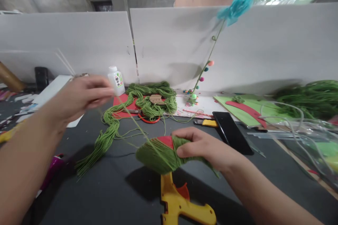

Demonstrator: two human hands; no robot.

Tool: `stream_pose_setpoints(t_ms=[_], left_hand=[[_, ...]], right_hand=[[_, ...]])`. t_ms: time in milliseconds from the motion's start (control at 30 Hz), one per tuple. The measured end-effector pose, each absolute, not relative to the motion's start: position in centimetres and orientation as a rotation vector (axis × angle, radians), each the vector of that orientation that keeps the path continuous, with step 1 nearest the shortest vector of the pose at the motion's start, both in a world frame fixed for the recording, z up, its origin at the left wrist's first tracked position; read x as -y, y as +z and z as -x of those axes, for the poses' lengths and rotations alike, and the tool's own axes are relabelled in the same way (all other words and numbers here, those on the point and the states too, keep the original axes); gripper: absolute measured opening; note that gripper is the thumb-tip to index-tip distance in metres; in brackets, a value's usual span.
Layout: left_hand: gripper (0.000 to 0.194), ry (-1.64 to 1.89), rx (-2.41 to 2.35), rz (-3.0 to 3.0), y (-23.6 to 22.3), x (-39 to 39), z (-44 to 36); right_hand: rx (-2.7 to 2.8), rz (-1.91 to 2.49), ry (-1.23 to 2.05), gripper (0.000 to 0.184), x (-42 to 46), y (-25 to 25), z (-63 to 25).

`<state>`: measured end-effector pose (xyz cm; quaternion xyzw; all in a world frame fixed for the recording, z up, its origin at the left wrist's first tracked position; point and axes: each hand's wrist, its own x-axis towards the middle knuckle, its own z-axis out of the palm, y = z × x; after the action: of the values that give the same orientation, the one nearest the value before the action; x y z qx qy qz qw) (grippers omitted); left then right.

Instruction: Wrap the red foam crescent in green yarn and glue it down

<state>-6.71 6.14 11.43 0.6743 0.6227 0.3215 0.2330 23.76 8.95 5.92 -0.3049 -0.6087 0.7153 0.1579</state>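
My right hand [203,147] is closed around a curved red shape wrapped in green yarn [161,156], held just above the dark table. A taut green strand [132,117] runs from that wrapped piece up to my left hand [84,95], whose fingers pinch the strand at upper left; this hand is motion-blurred. A loose skein of green yarn [148,100] lies on the table behind, trailing down toward the left.
A yellow glue gun [182,205] lies at the near edge. A black phone [232,132], a yellow-handled cutter [207,123], a small white bottle [116,80], red-handled scissors [148,119], green and red sheets [243,110], a blue paper flower on a stem [236,7] and more green yarn [311,98] surround the work.
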Motion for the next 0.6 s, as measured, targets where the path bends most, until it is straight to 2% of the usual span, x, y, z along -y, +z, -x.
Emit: stream_pose_setpoints(t_ms=[33, 67, 133, 233, 300, 367, 600], left_hand=[[0.038, 0.719, -1.640, -1.937, 11.3, -7.6, 5.6], [0.024, 0.656, -1.609, -1.954, 11.0, -8.9, 4.6], [0.029, 0.535, -1.671, -2.080, 9.9, -10.0, 3.0], [0.023, 0.799, -2.024, -2.263, 8.4, -8.4, 1.2], [0.029, 0.892, -2.034, -2.023, 8.0, -6.0, 0.3], [0.035, 0.747, -1.779, -1.800, 7.7, -3.9, -0.4], [0.030, 0.518, -1.035, -1.009, 5.2, -2.4, 0.1]], right_hand=[[1.676, 0.861, 2.121, 0.011, -8.6, 5.6, -23.4], [1.593, 0.874, 2.167, 0.014, -8.4, 5.2, -23.0], [1.413, 0.910, 2.207, 0.020, -8.1, 4.7, -22.6], [1.218, 0.838, 2.231, 0.020, -8.2, 4.4, -22.4], [1.184, 0.735, 2.243, 0.016, -8.6, 4.3, -22.3], [1.182, 0.693, 2.260, 0.015, -8.9, 4.1, -22.2], [1.490, 0.814, 2.217, 0.008, -8.1, 3.6, -21.5]])
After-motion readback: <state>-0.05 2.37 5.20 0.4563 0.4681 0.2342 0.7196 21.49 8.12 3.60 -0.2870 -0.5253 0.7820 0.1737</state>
